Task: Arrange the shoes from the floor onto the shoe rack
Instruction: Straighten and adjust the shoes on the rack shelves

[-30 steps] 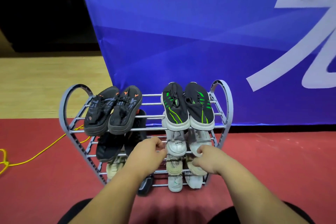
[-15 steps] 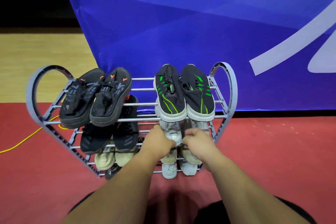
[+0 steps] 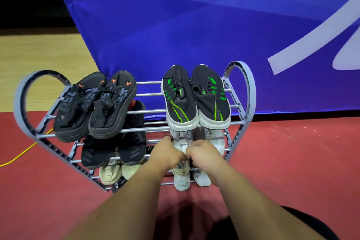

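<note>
A grey shoe rack [image 3: 251, 91] with heart-shaped sides stands on the red floor. On its second tier, at the right, lies a white pair of shoes [image 3: 214, 139]. My left hand [image 3: 168, 155] grips the near end of the left white shoe [image 3: 182, 139], thumb on its left side. My right hand [image 3: 204, 153] curls its fingers over the near end of the right white shoe. The two hands touch each other and hide the shoes' near ends.
The top tier carries a black-and-orange pair [image 3: 93, 107] and a black-and-green pair [image 3: 183, 105]. Black shoes [image 3: 132, 142] and beige shoes [image 3: 109, 174] sit below at the left, with white shoes [image 3: 182, 183] lowest at the right. A blue banner [image 3: 194, 25] stands behind. A yellow cable [image 3: 19, 156] lies at the left.
My hands have come together on the white pair on the second tier, where a second ago they were apart. My view has shifted closer to the rack.
</note>
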`<state>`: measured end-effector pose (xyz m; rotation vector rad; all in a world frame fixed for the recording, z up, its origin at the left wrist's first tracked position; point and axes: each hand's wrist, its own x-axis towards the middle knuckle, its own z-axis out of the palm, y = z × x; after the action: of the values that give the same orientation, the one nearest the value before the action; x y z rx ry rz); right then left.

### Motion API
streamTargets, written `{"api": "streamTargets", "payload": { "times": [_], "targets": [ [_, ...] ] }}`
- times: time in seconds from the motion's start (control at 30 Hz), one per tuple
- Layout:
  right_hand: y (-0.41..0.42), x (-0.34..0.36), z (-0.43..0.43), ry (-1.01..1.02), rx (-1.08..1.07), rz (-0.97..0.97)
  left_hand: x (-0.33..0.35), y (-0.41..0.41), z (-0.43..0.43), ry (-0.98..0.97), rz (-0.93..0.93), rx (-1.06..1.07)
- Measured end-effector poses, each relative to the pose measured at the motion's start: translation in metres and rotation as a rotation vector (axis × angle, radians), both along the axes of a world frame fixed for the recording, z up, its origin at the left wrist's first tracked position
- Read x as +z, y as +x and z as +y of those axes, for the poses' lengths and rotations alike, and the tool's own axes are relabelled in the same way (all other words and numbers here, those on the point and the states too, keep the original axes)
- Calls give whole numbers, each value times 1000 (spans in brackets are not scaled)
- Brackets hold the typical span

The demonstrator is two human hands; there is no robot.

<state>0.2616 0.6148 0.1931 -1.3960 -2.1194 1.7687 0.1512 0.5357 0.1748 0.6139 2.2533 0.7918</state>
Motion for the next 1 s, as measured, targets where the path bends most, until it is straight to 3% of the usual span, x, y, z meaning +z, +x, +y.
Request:
{"api": "streamTargets", "payload": {
  "times": [0.27, 0.4, 0.57, 0.73, 0.87, 0.93, 1.0],
  "targets": [
    [4, -1, 4, 2, -11, 5, 8, 11, 3, -25, 35, 10],
    [10, 0, 17, 144, -186, -11, 15, 21, 12, 5, 191, -15],
    [25, -4, 36, 267, -302, -169, 8, 32, 15, -23, 394, -173],
    [41, -5, 37, 236, -122, -421, -10, 35, 16, -71, 407, -304],
    [46, -15, 42, 97, -59, -490, -18, 34, 16, -152, 397, -388],
    [42, -22, 42, -62, -120, -402, -20, 30, 15, -170, 384, -392],
    [37, -29, 40, -313, -322, -231, -21, 28, 15, -169, 379, -400]
  ]
}}
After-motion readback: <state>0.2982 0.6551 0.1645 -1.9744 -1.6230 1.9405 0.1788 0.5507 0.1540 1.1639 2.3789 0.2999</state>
